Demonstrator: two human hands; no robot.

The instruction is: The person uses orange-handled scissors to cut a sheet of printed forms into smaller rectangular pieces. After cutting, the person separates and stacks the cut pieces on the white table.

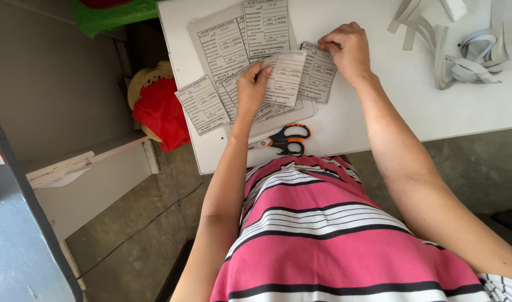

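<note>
On the white worktop, the left hand grips a small printed grey paper slip, fingers pinched narrow on its edge, lifting it just above a stack of larger printed forms. The right hand presses curled fingertips on another printed slip lying flat just right of the held one. Orange-and-black scissors lie near the worktop's front edge, below the held slip. Grey fabric strips lie well apart to the right.
</note>
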